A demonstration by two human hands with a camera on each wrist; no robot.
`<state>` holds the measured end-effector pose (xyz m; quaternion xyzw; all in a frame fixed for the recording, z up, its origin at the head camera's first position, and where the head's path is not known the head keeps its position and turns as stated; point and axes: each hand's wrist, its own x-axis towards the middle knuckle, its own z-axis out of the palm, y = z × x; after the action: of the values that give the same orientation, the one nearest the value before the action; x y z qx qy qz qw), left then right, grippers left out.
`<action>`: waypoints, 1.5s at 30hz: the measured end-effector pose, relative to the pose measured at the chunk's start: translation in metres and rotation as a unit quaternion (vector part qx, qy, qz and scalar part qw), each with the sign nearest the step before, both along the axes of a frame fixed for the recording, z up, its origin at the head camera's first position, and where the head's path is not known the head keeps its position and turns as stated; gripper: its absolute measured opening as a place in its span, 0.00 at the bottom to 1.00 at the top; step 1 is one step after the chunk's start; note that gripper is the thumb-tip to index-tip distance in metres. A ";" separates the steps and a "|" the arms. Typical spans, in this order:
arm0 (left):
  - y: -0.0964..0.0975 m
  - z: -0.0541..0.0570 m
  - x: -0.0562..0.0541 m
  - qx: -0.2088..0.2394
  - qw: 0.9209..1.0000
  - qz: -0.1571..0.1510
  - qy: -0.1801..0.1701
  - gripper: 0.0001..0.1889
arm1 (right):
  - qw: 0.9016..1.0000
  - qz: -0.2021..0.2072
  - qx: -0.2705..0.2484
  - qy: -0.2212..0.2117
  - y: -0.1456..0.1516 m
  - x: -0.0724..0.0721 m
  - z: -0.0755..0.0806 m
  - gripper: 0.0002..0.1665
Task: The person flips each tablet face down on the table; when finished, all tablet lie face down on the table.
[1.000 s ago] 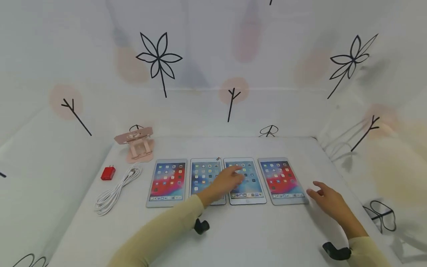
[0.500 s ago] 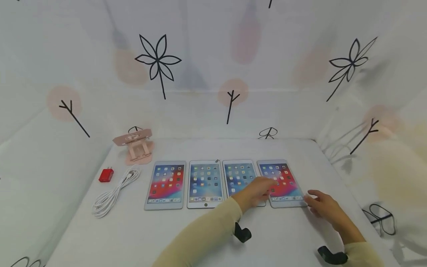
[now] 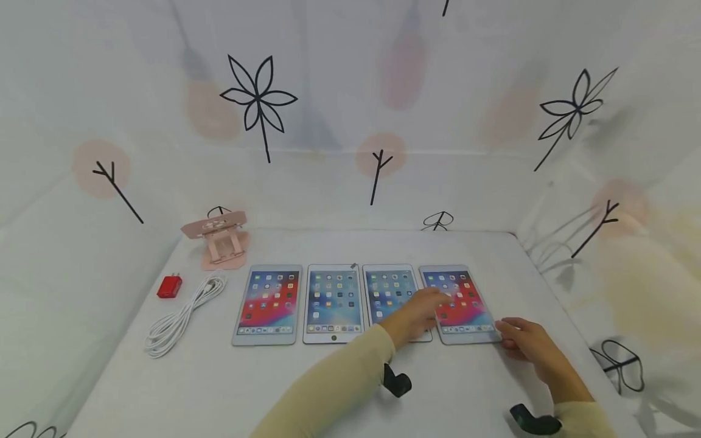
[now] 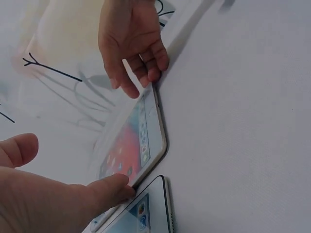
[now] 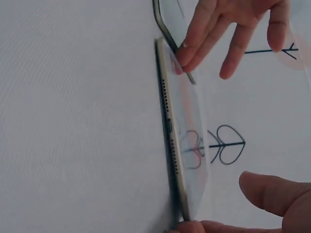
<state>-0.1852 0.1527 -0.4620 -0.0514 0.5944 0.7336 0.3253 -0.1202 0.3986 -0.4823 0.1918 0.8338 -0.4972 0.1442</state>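
Several tablets with lit home screens lie in a row on the white table. At the row's right end is a tablet with a red and blue screen [image 3: 462,301]. My left hand [image 3: 414,313] reaches across the neighbouring blue-screen tablet [image 3: 389,292], its fingertips at the left edge of the end tablet. At that tablet's lower right corner my right hand [image 3: 530,344] touches the edge with its fingertips. In the right wrist view the right thumb [image 5: 267,191] stands raised away from the tablet [image 5: 170,121]. Both hands have the tablet between them, lying flat.
Further left lie a second blue-screen tablet [image 3: 334,304] and a red-screen tablet [image 3: 268,304]. Beside them are a coiled white cable [image 3: 183,316], a red charger plug [image 3: 170,286] and a pink folding stand [image 3: 223,240]. Patterned cloth [image 3: 323,121] hangs behind the table.
My left hand has moved right, from over the third tablet to the end tablet's left edge. My right hand has come in slightly to touch its lower right corner.
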 end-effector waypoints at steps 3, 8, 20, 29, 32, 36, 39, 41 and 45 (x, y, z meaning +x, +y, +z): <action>-0.003 0.000 -0.002 0.024 1.000 0.002 -0.016 0.34 | 0.996 -0.027 -0.079 0.019 -0.001 0.001 -0.004 0.41; -0.004 -0.001 -0.002 0.048 0.999 -0.016 -0.020 0.35 | 0.960 -0.055 -0.264 0.070 -0.003 0.006 -0.003 0.19; -0.006 -0.011 -0.004 0.071 0.992 -0.104 0.004 0.31 | 0.937 -0.034 -0.257 0.234 -0.054 0.028 0.030 0.15; 0.003 -0.002 -0.001 0.183 0.980 -0.075 0.006 0.25 | 0.931 0.039 0.176 0.318 -0.110 0.038 0.053 0.23; 0.002 -0.003 -0.001 0.220 0.974 -0.056 0.013 0.25 | 0.916 0.054 0.192 0.349 -0.114 0.038 0.050 0.22; -0.004 -0.008 -0.001 0.246 0.968 -0.038 0.041 0.25 | 0.919 0.096 0.176 0.341 -0.107 0.037 0.040 0.26; -0.010 -0.011 -0.002 0.250 0.966 -0.022 0.056 0.27 | 0.942 0.118 0.147 0.278 -0.089 0.032 0.034 0.36; -0.013 -0.013 -0.002 0.249 0.967 -0.010 0.054 0.27 | 0.960 0.122 0.113 0.224 -0.073 0.029 0.030 0.45; -0.016 -0.016 -0.004 0.242 0.969 0.004 0.046 0.26 | 0.980 0.110 0.074 0.150 -0.044 0.028 0.019 0.51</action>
<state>-0.1888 0.1364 -0.4785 0.0602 0.4130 0.8585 0.2978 -0.0924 0.3550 -0.4632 0.0320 0.8963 -0.4387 0.0570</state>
